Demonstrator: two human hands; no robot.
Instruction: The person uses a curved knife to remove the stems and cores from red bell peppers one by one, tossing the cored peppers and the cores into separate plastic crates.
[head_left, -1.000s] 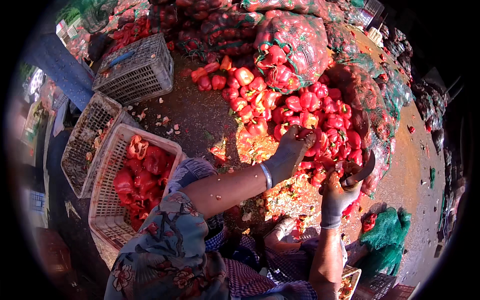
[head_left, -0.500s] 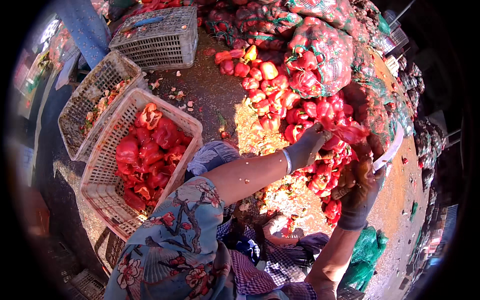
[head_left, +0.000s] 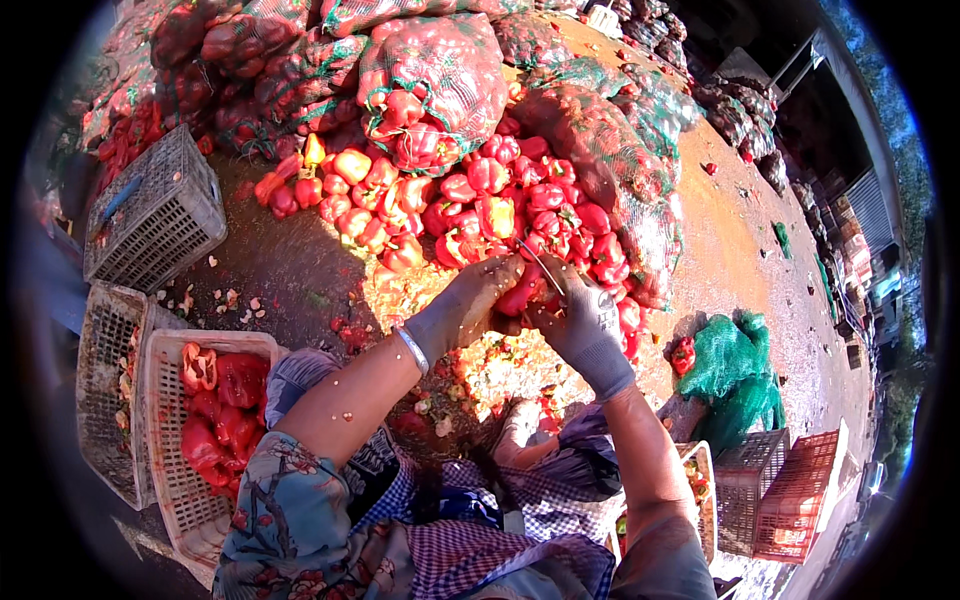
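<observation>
A red bell pepper [head_left: 519, 292] is held between my two gloved hands, in front of the pepper pile [head_left: 545, 195]. My left hand [head_left: 478, 298] closes round its left side. In my right hand [head_left: 588, 325] is a knife, its thin blade [head_left: 541, 266] seen nearly edge-on over the pepper. The right fingers curl toward the pepper, and the knife's handle is hidden in them. To my left, a pale plastic crate [head_left: 160, 440] holds opened red peppers [head_left: 222, 420].
Behind the pile stand full mesh sacks [head_left: 435, 80] of peppers. Farther left are a crate with scraps [head_left: 100, 390] and an upturned grey crate [head_left: 165, 215]. Seeds and trimmings [head_left: 510, 375] litter the ground before me. Green netting [head_left: 735, 365] and a red crate [head_left: 798, 495] are at right.
The view has swung to the right, so the crates now appear farther left. My hands have drawn together round a pepper, and the knife blade has turned from broadside to nearly edge-on.
</observation>
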